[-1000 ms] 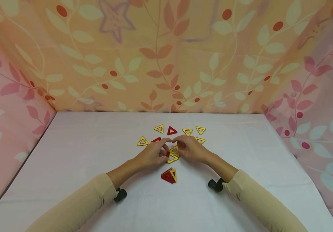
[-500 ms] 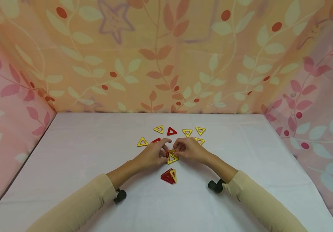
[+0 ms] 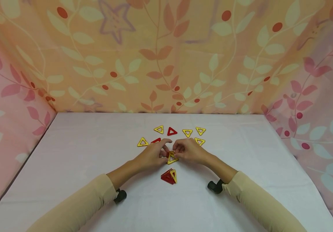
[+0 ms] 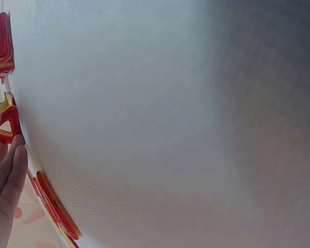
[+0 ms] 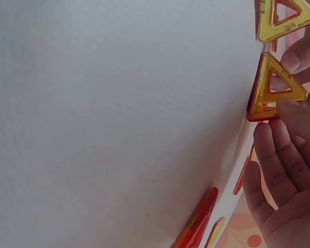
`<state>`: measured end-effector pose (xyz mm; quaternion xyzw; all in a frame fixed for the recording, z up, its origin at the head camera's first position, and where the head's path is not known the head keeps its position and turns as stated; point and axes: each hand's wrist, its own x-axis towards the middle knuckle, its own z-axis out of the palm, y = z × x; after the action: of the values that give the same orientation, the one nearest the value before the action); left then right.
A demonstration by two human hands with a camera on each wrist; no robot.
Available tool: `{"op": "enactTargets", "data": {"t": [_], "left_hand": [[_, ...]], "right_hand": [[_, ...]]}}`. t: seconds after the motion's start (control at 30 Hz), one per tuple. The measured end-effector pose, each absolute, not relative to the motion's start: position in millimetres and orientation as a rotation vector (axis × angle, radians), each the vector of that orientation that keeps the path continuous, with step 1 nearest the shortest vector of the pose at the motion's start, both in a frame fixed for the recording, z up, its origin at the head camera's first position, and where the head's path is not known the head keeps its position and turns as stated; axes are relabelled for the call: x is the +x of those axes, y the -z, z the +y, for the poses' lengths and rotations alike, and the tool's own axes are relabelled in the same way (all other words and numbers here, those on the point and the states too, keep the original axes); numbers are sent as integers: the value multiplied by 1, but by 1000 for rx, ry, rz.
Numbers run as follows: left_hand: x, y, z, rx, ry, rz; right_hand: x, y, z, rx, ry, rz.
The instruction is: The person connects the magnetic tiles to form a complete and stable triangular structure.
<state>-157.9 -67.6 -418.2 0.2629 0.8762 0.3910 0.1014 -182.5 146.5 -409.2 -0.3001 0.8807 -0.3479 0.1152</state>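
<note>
In the head view both hands meet mid-table over triangular magnetic tiles joined in an upright shape. My left hand (image 3: 152, 154) holds its left side, where a red triangular tile (image 4: 11, 124) shows in the left wrist view. Its thumb lies against the yellow triangular tile (image 5: 271, 95) that faces the person. From the other side my right hand (image 3: 192, 150) pinches the same shape, thumb on the yellow tile's edge. Fingers hide the far side of the shape. Nearer the person stands a red and yellow pyramid (image 3: 167, 176) of similar tiles, touched by neither hand.
Loose tiles lie flat behind the hands: a red tile (image 3: 171, 131), a yellow tile (image 3: 142, 142) at left, and several more yellow ones. Another red tile (image 3: 156, 140) is partly covered by the left hand. A floral cloth (image 3: 166, 64) hangs behind the white table (image 3: 67, 145).
My right hand has drawn the farther yellow tile up and in against the near one, so less of it shows. The fingertips have parted slightly. The left hand stays nearly still.
</note>
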Motion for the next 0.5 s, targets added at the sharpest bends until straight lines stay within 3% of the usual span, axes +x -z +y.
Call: {"op": "enactTargets", "data": {"t": [0.5], "left_hand": [[-158,417,-68,788,-1131,2630]], "right_hand": [[-184,410,146,-924,999,2536]]}}
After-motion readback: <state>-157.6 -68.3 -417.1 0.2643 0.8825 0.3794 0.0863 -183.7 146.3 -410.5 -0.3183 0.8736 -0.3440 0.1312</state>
